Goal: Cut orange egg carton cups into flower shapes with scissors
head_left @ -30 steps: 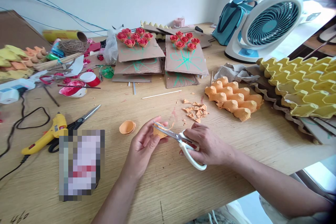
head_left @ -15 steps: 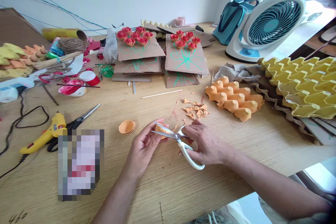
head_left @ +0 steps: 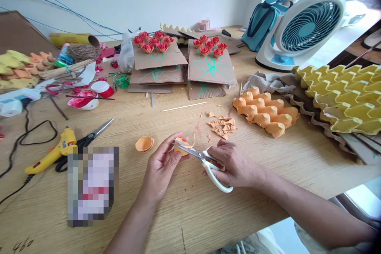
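Note:
Between the thumb and fingers of my left hand [head_left: 162, 162] is a small orange egg-carton cup [head_left: 180, 151]. My right hand [head_left: 233, 162] grips white-handled scissors [head_left: 216, 178], whose blades lie across the cup's rim. A thin curled strip hangs off the cup on the right side. Left of my hands, another orange cup [head_left: 144, 143] sits on the wooden table. Torn orange scraps [head_left: 224, 126] lie in a small heap beyond my right hand, close to an orange piece of egg tray [head_left: 266, 111] with its bumps upward.
Red paper flowers [head_left: 154, 41] rest on cardboard sheets [head_left: 211, 67] at the back. A yellow glue gun [head_left: 55, 151] and black scissors [head_left: 92, 133] lie on the left. Yellow egg trays [head_left: 345, 99] are stacked at right, below a white fan [head_left: 309, 27]. A thin stick [head_left: 183, 106] lies mid-table.
The scissor blades have closed further across the cup's rim. The cut strip now stands out more to the right. Both hands stay in nearly the same place.

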Available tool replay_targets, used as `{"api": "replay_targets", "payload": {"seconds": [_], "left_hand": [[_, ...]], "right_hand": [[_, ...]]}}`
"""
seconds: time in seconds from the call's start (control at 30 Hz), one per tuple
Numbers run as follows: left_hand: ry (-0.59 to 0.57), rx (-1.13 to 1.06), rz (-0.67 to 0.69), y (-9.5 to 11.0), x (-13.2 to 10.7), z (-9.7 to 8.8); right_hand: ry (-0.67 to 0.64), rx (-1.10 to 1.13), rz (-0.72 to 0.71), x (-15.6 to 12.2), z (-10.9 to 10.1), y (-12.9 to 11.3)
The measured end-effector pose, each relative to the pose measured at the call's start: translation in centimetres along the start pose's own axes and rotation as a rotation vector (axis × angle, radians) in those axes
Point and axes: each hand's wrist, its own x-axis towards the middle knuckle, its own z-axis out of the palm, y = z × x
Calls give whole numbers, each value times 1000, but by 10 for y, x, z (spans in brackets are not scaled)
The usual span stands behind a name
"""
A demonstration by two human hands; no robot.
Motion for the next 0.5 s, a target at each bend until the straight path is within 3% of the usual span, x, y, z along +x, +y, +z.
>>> {"api": "replay_targets", "payload": {"seconds": [0.3,0.5], "left_hand": [[16,201,75,-2,0,1],[35,171,88,-1,0,2]], "right_hand": [[0,-41,42,4,-3,-1],[37,-16,9,0,1,0]]}}
